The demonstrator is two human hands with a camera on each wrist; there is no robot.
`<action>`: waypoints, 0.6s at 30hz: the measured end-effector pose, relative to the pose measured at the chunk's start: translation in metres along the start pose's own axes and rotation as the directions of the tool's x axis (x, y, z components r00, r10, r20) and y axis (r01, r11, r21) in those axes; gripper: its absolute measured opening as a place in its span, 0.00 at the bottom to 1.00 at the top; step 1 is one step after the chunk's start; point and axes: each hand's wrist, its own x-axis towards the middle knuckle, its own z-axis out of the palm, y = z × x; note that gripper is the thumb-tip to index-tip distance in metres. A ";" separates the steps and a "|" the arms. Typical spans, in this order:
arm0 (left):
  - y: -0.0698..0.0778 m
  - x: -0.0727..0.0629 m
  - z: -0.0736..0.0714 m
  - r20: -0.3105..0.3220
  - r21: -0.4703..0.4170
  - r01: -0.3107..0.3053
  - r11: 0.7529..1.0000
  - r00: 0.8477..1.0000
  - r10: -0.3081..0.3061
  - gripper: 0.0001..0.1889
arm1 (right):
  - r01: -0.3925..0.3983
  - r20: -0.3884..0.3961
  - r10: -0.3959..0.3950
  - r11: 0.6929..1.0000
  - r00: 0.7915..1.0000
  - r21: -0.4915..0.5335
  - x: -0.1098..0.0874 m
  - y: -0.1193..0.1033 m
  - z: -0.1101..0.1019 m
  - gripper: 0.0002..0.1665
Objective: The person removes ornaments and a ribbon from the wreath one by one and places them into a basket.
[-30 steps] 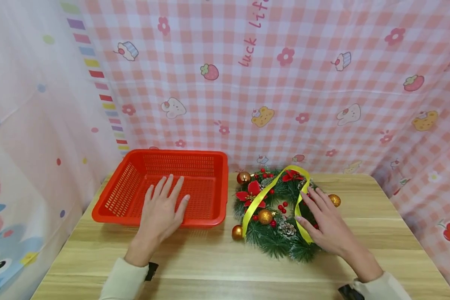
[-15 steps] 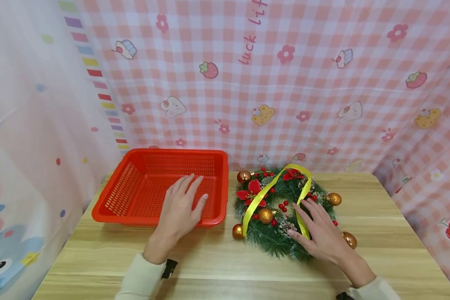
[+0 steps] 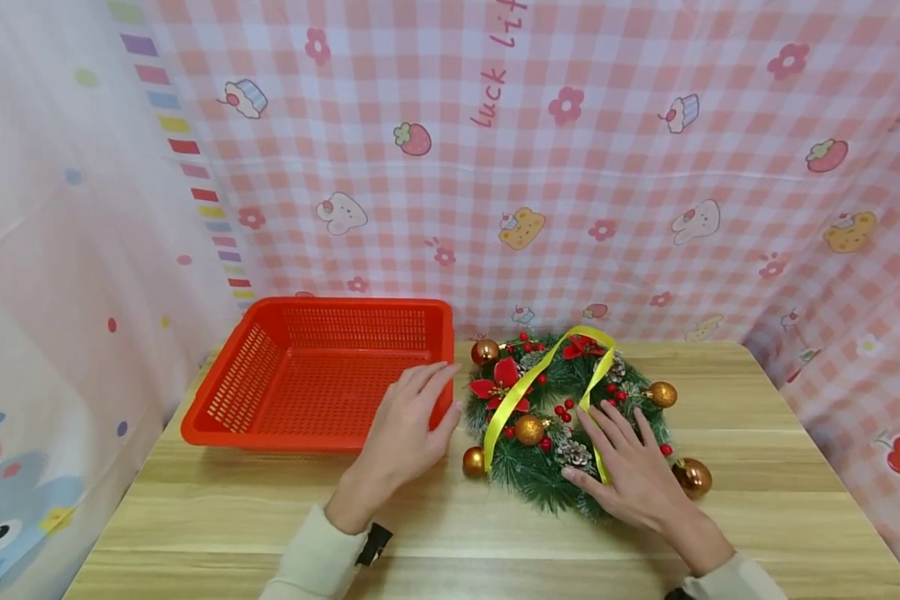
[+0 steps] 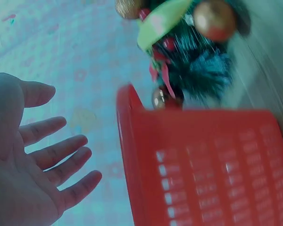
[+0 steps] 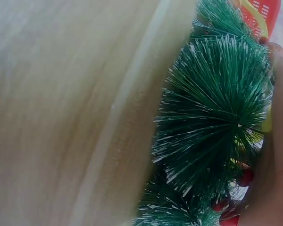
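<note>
A green Christmas wreath (image 3: 536, 479) with red flowers, berries, pinecones and gold baubles lies on the table in the head view. A yellow ribbon (image 3: 506, 408) loops over it. My right hand (image 3: 630, 471) is over the wreath's front right part, fingers spread, thumb near a pinecone (image 3: 572, 453). In the right wrist view the hand's edge (image 5: 280, 155) borders the green bristles (image 5: 217, 94). My left hand (image 3: 405, 429) hovers over the near right corner of the red basket (image 3: 315, 440), fingers loosely extended. The left wrist view shows its fingers (image 4: 68, 160) holding nothing.
The basket, with slotted sides, stands left of the wreath with a narrow gap between them. A copper bauble (image 3: 692, 477) sticks out at the wreath's right. A pink checked curtain (image 3: 525, 167) hangs behind the wooden table (image 3: 495, 550).
My left hand has moved right, from over the basket's middle to its near right corner. My right hand has shifted slightly left and toward me, uncovering more of the wreath's right side.
</note>
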 end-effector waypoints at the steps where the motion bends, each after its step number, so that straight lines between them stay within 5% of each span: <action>1: 0.003 0.001 0.002 0.006 -0.021 -0.008 1.000 1.000 0.008 0.24 | 0.000 -0.004 0.000 1.000 1.000 -0.005 0.000 0.000 0.001 0.51; 7: 0.027 0.009 0.020 0.106 -0.158 0.020 0.987 0.994 -0.003 0.23 | 0.014 -0.039 -0.015 1.000 0.999 -0.028 0.000 0.003 0.006 0.52; 12: 0.043 0.017 0.042 0.219 -0.206 0.065 0.976 0.976 -0.018 0.21 | 0.024 -0.064 -0.025 0.999 0.998 -0.026 0.000 0.004 0.010 0.52; 18: 0.050 0.023 0.063 0.256 -0.226 0.097 0.969 0.966 -0.037 0.21 | 0.013 -0.037 -0.015 0.999 0.999 -0.038 0.000 0.005 0.012 0.53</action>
